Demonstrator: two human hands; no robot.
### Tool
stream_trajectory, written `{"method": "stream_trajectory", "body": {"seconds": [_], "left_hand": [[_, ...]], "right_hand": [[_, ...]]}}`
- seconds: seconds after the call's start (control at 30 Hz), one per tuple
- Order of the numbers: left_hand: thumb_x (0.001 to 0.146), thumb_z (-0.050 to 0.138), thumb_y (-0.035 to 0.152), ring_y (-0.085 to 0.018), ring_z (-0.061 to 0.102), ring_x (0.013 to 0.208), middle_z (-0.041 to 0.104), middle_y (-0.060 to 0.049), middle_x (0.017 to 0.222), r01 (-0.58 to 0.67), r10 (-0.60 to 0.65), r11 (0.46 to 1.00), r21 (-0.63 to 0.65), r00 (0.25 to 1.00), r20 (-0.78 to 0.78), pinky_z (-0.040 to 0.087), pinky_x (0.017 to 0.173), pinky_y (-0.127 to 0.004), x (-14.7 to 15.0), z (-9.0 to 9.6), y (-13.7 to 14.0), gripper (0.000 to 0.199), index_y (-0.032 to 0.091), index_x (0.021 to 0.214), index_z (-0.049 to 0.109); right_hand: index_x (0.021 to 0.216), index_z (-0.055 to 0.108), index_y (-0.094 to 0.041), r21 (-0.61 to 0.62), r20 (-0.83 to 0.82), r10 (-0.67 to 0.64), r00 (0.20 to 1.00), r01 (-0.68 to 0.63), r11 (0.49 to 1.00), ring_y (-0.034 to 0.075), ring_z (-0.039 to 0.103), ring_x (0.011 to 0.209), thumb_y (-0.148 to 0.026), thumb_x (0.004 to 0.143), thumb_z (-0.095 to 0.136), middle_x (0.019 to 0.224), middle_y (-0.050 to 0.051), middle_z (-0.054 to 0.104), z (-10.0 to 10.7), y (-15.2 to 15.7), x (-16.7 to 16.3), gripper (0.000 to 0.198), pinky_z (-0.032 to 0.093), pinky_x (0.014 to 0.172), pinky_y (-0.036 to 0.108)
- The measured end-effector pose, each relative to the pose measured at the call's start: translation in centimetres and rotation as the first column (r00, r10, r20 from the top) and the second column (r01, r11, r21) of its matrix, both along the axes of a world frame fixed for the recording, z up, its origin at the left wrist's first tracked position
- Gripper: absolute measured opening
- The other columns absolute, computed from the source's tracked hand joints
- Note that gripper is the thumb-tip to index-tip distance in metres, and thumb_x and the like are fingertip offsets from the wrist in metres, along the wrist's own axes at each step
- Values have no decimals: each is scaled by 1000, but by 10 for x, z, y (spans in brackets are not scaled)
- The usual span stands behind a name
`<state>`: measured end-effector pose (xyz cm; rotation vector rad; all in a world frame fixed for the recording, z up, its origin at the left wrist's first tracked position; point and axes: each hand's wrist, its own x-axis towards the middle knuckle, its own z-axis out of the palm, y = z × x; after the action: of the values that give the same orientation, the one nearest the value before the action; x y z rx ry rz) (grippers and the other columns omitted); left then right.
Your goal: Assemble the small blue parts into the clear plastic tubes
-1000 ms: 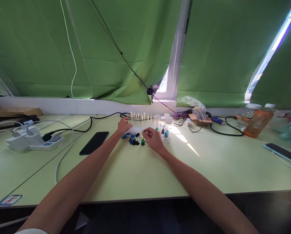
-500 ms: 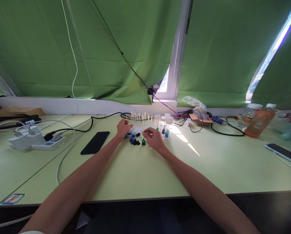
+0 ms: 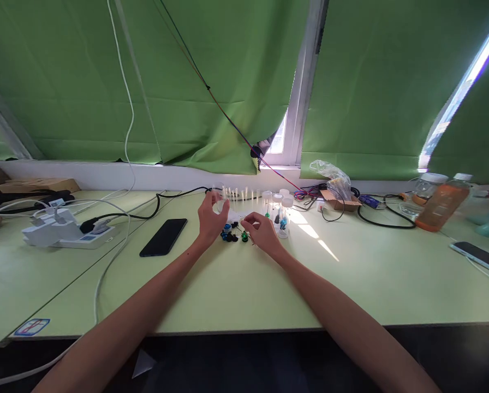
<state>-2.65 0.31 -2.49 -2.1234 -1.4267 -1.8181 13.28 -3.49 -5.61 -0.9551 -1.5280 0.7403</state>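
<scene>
My left hand (image 3: pixel 212 218) is closed around a clear plastic vial (image 3: pixel 219 192), raised a little above the table. My right hand (image 3: pixel 264 233) is pinched at the fingertips near a small green piece (image 3: pixel 245 237); whatever is between those fingers is too small to name. Black pieces (image 3: pixel 231 238) and a blue round piece (image 3: pixel 227 227) lie on the table between the hands. Close to the right hand stand several clear vials with white caps (image 3: pixel 284 221), with green, black and blue pieces inside. Behind the hands rises a row of thin, pale upright pieces (image 3: pixel 244 195).
A black phone (image 3: pixel 163 238) lies left of my left arm, beside a white power strip (image 3: pixel 81 239) with cables. Toward the back right are a small cardboard box (image 3: pixel 339 202) with a plastic bag, an orange bottle (image 3: pixel 443 207) and another phone (image 3: pixel 478 256).
My left hand has lifted and turned more upright, and a clear vial now shows in its fingers. The right hand stays pinched in nearly the same place. The whole view has shifted slightly.
</scene>
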Motion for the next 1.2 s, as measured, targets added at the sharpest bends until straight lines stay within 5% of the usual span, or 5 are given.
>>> {"method": "stream_trajectory", "body": {"seconds": [0.37,0.63,0.97,1.2], "left_hand": [[80,54,26,-15,58,70,61,1,78,93,-116,987,-131,977,-180,47,74,-28,3,-31,-20,24,22,104,51],[78,53,18,-19,61,84,65,-3,88,19,-35,998,-68,968,-249,45,84,-32,1,-32,-22,26,22,104,56],[79,50,11,-25,59,100,68,-6,98,-80,69,997,-22,949,-309,39,97,-40,-4,-40,-15,28,21,102,62],[78,51,11,-25,59,101,69,-7,99,-39,31,999,-16,933,-358,39,98,-42,-4,-44,-11,29,19,102,64]], "right_hand": [[75,51,-21,65,75,-33,997,29,997,9,48,47,-46,85,54,65,-3,55,-3,0,4,27,38,47,23],[77,49,-21,138,65,-118,991,108,985,10,47,50,-48,89,48,63,-4,51,5,-4,7,29,36,50,23],[87,48,-21,263,-140,-382,914,406,875,11,49,55,-50,94,44,64,-3,51,10,-8,8,30,37,53,23],[85,47,-21,293,-249,-376,893,439,849,10,50,52,-47,94,48,64,-5,50,10,-8,7,27,38,51,22]]}}
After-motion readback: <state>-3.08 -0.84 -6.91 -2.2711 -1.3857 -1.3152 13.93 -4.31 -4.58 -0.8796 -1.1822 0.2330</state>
